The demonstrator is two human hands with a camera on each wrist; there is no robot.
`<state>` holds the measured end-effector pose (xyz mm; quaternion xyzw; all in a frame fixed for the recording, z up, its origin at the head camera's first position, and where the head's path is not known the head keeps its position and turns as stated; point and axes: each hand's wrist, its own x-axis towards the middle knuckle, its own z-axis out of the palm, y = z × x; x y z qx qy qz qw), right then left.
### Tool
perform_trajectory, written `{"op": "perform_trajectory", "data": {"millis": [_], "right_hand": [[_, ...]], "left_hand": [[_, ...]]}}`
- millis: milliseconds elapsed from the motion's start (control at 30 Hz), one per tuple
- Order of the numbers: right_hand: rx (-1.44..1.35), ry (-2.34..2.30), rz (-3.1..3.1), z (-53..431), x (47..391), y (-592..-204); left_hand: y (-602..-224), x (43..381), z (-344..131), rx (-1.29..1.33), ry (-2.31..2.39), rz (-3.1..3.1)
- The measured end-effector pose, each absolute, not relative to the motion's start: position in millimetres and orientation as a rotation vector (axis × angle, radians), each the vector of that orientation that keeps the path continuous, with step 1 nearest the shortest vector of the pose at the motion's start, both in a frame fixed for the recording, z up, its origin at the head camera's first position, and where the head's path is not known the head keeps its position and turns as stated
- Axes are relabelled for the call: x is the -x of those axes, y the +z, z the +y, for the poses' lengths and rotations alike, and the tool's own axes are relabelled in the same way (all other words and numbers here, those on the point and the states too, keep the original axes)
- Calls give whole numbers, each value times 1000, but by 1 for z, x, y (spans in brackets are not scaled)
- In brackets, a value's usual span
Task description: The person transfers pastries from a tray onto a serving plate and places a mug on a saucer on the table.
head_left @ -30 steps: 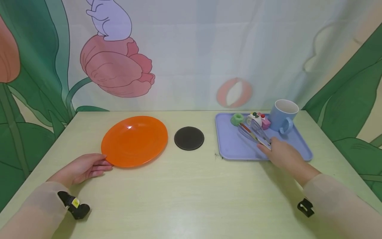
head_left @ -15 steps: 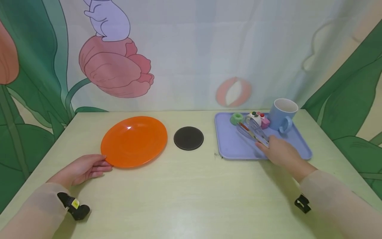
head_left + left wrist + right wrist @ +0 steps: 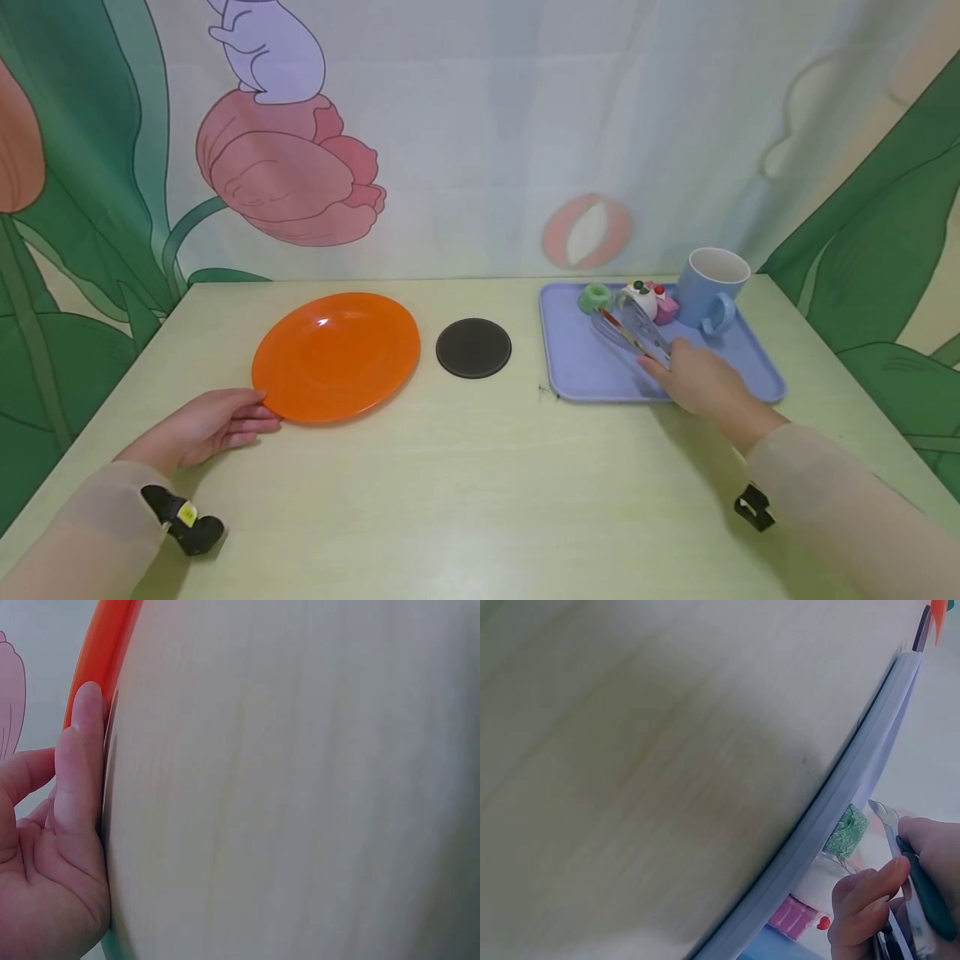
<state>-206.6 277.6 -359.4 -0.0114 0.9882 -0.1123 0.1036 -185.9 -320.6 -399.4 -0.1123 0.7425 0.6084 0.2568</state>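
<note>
My right hand [image 3: 705, 379] grips a pair of tongs [image 3: 637, 342] with looped wire ends, spread apart over the lilac tray [image 3: 577, 375]. Their ends lie by a green ring-shaped toy [image 3: 596, 298] and a white toy cake piece [image 3: 637, 300]; whether they touch either cannot be told. A pink toy cake piece [image 3: 665, 309] with a red berry sits beside the white one. At the left, my left hand [image 3: 217, 425] holds the near-left rim of an orange plate [image 3: 337, 358], thumb at the edge and fingers low against it. The left wrist view shows those fingers [image 3: 79, 780] at the rim.
A blue mug [image 3: 701, 287] stands at the tray's back right, handle towards me. Between plate and tray lies a round black coaster [image 3: 474, 348]. A printed cloth [image 3: 465, 150] hangs behind the table's [image 3: 450, 500] back edge.
My right hand has shifted slightly left with the tongs, whose ends stay near the toy sweets. The left hand keeps its place at the plate.
</note>
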Motion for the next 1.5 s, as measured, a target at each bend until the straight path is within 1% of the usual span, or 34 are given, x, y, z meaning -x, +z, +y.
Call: {"op": "perform_trajectory", "data": {"millis": [633, 1500], "right_hand": [[1, -288, 2930, 274, 215, -358], [37, -248, 2979, 268, 225, -362]], "left_hand": [[-401, 187, -321, 288, 1657, 2018], [-400, 185, -321, 268, 1649, 2032]]}}
